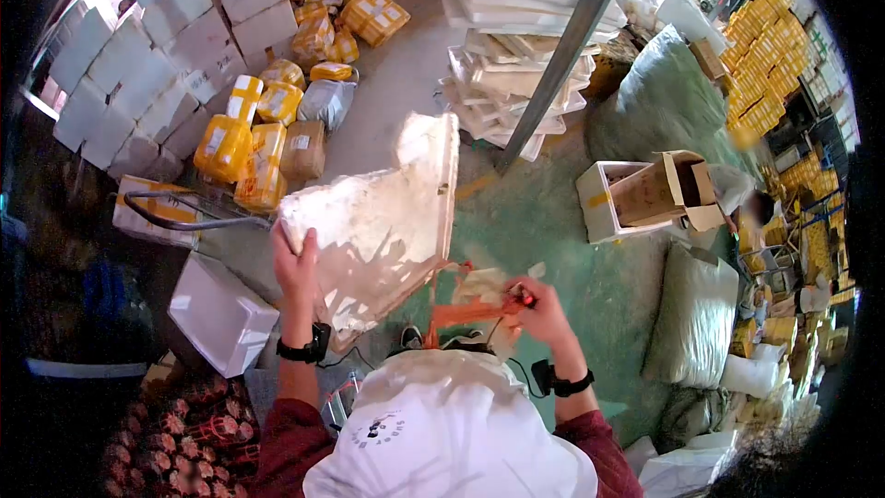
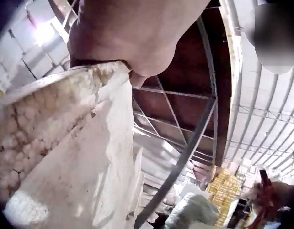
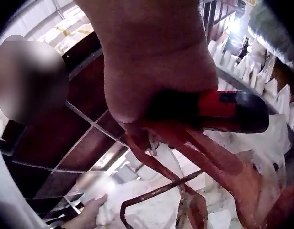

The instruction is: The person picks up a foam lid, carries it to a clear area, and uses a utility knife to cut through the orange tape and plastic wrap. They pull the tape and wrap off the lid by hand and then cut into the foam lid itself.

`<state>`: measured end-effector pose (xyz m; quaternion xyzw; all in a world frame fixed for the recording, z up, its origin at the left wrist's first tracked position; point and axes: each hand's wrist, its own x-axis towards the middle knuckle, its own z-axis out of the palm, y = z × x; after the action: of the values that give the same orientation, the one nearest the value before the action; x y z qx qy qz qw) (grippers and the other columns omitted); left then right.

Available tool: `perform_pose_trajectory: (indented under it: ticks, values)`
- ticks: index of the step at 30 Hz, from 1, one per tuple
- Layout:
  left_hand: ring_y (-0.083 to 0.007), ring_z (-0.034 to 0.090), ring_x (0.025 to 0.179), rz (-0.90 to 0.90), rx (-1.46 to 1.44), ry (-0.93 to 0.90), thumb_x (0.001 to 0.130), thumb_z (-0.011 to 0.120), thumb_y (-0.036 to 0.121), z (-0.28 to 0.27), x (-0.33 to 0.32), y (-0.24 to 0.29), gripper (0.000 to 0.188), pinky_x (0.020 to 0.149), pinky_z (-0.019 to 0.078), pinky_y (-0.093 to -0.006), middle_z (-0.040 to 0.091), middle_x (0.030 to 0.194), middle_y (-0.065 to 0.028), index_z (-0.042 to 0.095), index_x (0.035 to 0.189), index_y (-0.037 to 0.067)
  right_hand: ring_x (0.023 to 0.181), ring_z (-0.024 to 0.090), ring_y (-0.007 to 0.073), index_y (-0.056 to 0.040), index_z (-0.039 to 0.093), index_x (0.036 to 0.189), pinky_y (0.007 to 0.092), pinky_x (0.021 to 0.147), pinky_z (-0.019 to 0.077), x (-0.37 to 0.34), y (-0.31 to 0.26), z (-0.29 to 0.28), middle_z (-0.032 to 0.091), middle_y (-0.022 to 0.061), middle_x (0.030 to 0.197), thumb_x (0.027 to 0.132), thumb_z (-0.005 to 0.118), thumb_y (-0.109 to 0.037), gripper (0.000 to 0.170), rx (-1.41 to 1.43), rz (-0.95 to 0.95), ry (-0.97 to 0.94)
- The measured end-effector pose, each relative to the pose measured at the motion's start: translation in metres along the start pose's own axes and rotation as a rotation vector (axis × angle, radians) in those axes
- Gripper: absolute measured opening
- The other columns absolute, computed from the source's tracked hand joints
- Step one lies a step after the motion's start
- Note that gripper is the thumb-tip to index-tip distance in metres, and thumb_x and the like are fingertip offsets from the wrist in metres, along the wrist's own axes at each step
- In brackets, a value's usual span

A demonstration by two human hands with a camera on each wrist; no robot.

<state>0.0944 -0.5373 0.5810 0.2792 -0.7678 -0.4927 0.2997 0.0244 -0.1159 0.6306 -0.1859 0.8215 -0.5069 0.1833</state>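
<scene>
My left hand (image 1: 296, 267) grips the left edge of a broken, dirty white foam panel (image 1: 373, 231), thumb on its near face. In the left wrist view the panel (image 2: 85, 162) shows its beaded, crumbling side. My right hand (image 1: 546, 312) holds a tool with a thick red-and-black handle (image 3: 218, 112). What the tool's working end is, I cannot tell. Orange-red strips of tape or film (image 1: 461, 315) hang between this hand and the panel's lower corner, with pale scraps clinging to them. A thin bent rod (image 3: 159, 193) crosses these strips (image 3: 213, 155) in the right wrist view.
Stacked foam lids (image 1: 516, 0) stand ahead, behind a slanting metal post (image 1: 572, 51). Yellow-taped parcels (image 1: 263, 152) and a cart handle (image 1: 194, 207) are at left, a white foam box (image 1: 221, 314) nearer. Cartons (image 1: 659, 194) and bulging sacks (image 1: 696, 314) stand at right.
</scene>
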Motion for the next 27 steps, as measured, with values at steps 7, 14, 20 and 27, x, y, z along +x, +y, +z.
perform_pose_trajectory:
  ticks: [7, 14, 20, 27]
  values:
    - [-0.0217, 0.060, 0.104, -0.170, -0.140, 0.328, 0.094, 0.071, 0.028, -0.094, 0.054, -0.058, 0.053, 0.089, 0.0482, -0.0343, 0.062, 0.122, -0.0134, 0.051, 0.131, -0.003, 0.070, 0.054, 0.0092, -0.0035, 0.061, 0.088, 0.0234, 0.063, 0.0422, 0.017, 0.075, -0.032, 0.057, -0.0033, 0.077, 0.081, 0.060, 0.007, 0.013, 0.236, 0.187, 0.508]
    - [-0.0193, 0.060, 0.098, -0.290, 0.164, 0.423, 0.093, 0.072, 0.032, -0.202, 0.043, -0.159, 0.050, 0.083, 0.0493, -0.0342, 0.065, 0.116, -0.0115, 0.058, 0.124, -0.004, 0.069, 0.054, 0.0097, -0.0028, 0.063, 0.091, 0.0266, 0.063, 0.0450, 0.072, 0.118, -0.072, 0.061, -0.0013, 0.078, 0.087, 0.066, -0.001, 0.006, 0.119, 0.389, 0.519]
    - [-0.0253, 0.064, 0.098, -0.456, 0.435, 0.442, 0.088, 0.077, 0.039, -0.146, 0.025, -0.132, 0.062, 0.088, 0.0494, -0.0367, 0.067, 0.116, -0.0158, 0.057, 0.124, -0.007, 0.073, 0.054, 0.0100, -0.0015, 0.061, 0.089, 0.0274, 0.067, 0.0453, 0.179, 0.147, -0.078, 0.061, 0.0000, 0.078, 0.087, 0.065, 0.000, 0.005, 0.137, 0.413, 0.333]
    - [-0.0228, 0.063, 0.098, -0.327, 0.418, 0.302, 0.085, 0.080, 0.029, -0.049, 0.077, -0.106, 0.053, 0.089, 0.0493, -0.0349, 0.068, 0.111, -0.0139, 0.060, 0.119, -0.007, 0.073, 0.055, 0.0113, -0.0013, 0.060, 0.092, 0.0276, 0.068, 0.0474, 0.252, 0.192, -0.100, 0.061, 0.0014, 0.078, 0.088, 0.068, -0.004, 0.010, 0.188, 0.370, 0.130]
